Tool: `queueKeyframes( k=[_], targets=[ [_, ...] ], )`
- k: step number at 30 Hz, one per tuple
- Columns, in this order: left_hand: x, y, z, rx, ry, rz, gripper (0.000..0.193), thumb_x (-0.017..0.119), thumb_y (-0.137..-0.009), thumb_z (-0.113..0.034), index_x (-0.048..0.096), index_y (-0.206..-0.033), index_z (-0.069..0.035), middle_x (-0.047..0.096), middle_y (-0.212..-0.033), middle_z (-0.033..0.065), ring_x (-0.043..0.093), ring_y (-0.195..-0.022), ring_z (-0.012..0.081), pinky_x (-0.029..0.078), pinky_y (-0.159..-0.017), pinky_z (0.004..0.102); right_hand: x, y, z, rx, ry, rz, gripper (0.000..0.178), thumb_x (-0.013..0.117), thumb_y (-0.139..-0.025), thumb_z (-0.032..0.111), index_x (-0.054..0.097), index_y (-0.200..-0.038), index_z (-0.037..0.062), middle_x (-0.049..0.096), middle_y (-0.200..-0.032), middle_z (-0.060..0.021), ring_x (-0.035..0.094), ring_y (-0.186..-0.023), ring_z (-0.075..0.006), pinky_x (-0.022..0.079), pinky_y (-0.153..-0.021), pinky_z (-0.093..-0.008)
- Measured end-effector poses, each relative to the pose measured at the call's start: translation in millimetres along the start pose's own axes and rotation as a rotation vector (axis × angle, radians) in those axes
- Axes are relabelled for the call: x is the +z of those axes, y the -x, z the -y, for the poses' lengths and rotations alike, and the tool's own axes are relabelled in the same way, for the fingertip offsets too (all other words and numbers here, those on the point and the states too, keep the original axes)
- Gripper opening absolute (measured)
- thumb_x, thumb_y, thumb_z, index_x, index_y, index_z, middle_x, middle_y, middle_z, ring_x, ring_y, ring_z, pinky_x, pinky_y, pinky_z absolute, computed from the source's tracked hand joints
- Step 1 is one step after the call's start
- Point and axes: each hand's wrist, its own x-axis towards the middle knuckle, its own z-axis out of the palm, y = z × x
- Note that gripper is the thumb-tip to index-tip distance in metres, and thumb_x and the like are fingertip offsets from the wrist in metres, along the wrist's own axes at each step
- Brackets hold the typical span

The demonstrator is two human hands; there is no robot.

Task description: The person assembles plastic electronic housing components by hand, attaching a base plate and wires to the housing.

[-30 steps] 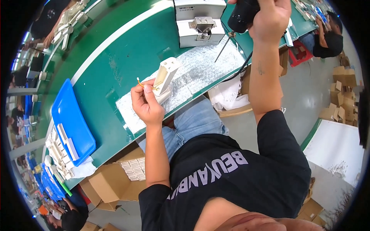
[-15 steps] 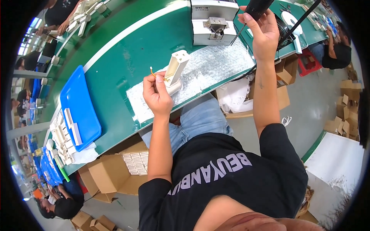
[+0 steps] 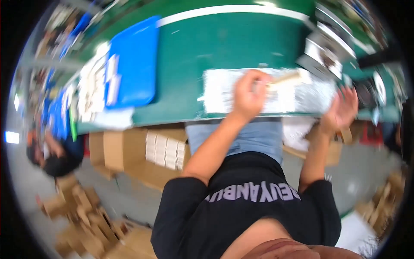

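Note:
My left hand is closed over the silvery work mat, fingers curled around one end of a cream plastic housing. The housing is long and narrow, and its details are blurred by motion. My right hand is off to the right near the table's front edge, with its fingers spread and nothing in them. A dark, elongated tool shows blurred beyond that hand. The shiny mat lies on the green table under the left hand.
A metal machine stands at the back right. On the left, a blue tray holds white pieces, beside a pile of cream parts. Below the table edge sits an open cardboard box with stacked white blocks.
The view has swung left. My right hand has let go of the black screwdriver and lowered to the table's edge, its fingers opening. The left hand keeps the housing, now tilted lower.

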Motion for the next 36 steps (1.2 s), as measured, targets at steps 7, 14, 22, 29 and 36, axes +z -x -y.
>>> queueKeyframes(
  k=[7,14,22,29,36],
  targets=[
    [-3.5,8.8,-20.5,0.046,-0.12,-0.042,0.006,0.06,-0.087,-0.003,0.057,-0.082,0.0,0.065,-0.082,0.014,0.065,-0.074,0.0265,0.05,-0.067,0.0334,12.1,43.3,28.9,0.075,-0.208,0.335,0.045,0.055,-0.088,-0.01,0.046,-0.132,-0.007,0.06,-0.107,-0.0156,0.058,-0.092,-0.0186,0.048,-0.086,-0.0298],
    [-15.0,-5.5,-49.8,0.329,-0.354,-0.178,0.007,0.065,-0.078,-0.003,0.058,-0.08,-0.003,0.063,-0.079,0.0112,0.061,-0.072,0.0306,0.05,-0.065,0.0384,53.4,33.7,65.3,0.196,-0.417,0.501,0.066,0.057,-0.086,-0.007,0.028,-0.146,-0.0015,0.05,-0.122,-0.0146,0.059,-0.09,-0.0172,0.046,-0.084,-0.0287],
    [-75.9,-30.9,-43.3,0.387,-0.74,-0.065,0.01,0.067,-0.078,-0.01,0.06,-0.082,-0.005,0.06,-0.083,0.0102,0.06,-0.081,0.0293,0.049,-0.07,0.0397,96.9,39.7,91.2,0.214,-0.349,0.729,0.07,0.06,-0.084,-0.006,0.031,-0.147,0.0032,0.051,-0.12,-0.0127,0.057,-0.082,-0.0117,0.046,-0.078,-0.0244],
    [-88.4,-22.1,-39.5,0.385,-0.677,0.009,0.02,0.07,-0.077,-0.012,0.061,-0.092,-0.005,0.063,-0.095,0.0116,0.061,-0.091,0.0314,0.049,-0.077,0.0401,114.4,48.4,81.1,0.154,-0.274,0.727,0.066,0.065,-0.077,-0.003,0.045,-0.139,0.0001,0.062,-0.099,-0.0105,0.058,-0.067,-0.011,0.048,-0.063,-0.0244],
    [-106.0,-20.4,-39.7,0.229,-0.593,0.104,0.043,0.074,-0.076,-0.016,0.059,-0.114,-0.004,0.058,-0.122,0.0151,0.056,-0.113,0.0333,0.046,-0.095,0.0402,114.3,41.2,74.0,0.113,-0.17,0.641,0.053,0.067,-0.076,0.0,0.056,-0.127,0.0023,0.062,-0.077,-0.0053,0.054,-0.056,-0.0101,0.045,-0.054,-0.024]
  ],
)
